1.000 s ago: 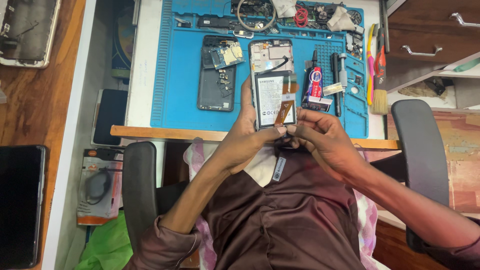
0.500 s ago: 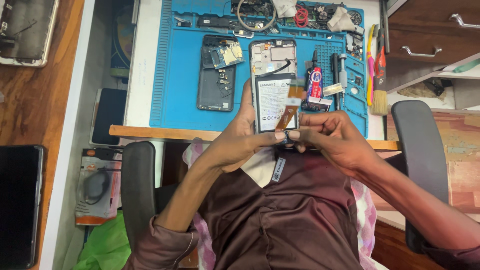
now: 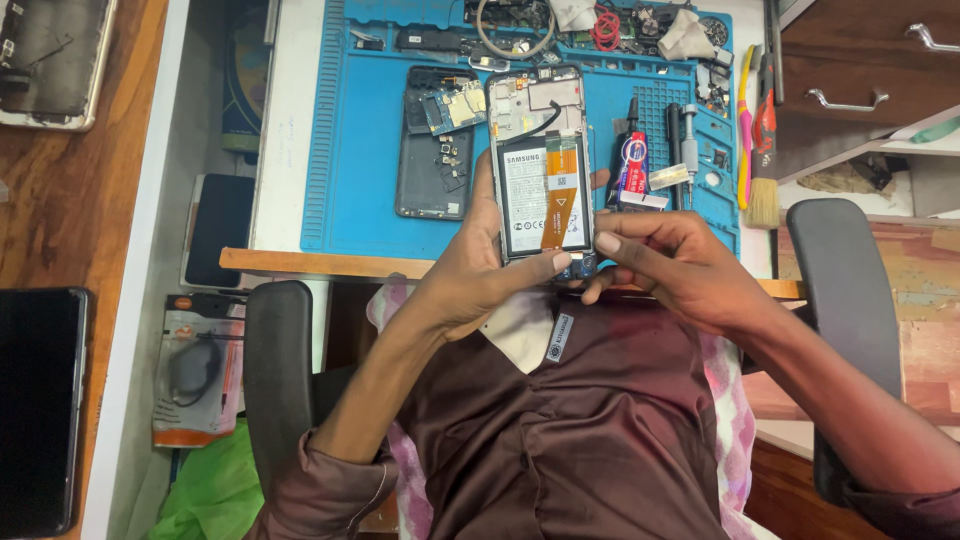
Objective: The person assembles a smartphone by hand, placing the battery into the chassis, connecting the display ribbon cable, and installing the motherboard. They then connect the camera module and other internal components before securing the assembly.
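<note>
Far left: a dark tablet [image 3: 35, 410] lay flat on the wooden counter [image 3: 60, 210], well apart from the work. On the blue repair mat [image 3: 350, 150], a removed back cover [image 3: 432, 145] rested beside the hands, likely parked there to keep it within reach. Left hand [image 3: 470, 265] cradled the opened phone [image 3: 542, 160] from the side, grip pinching its lower edge with thumb across the bottom, apparently to steady it above the counter's edge. Battery [image 3: 525, 195] and orange flex strip faced up, exposed. Right hand [image 3: 680, 270] met the phone's bottom corner, fingertips pressed together against it, seemingly working at the lower end. Glue tube [image 3: 634, 165] and brush [image 3: 764, 150] lay farther right, near at hand.
</note>
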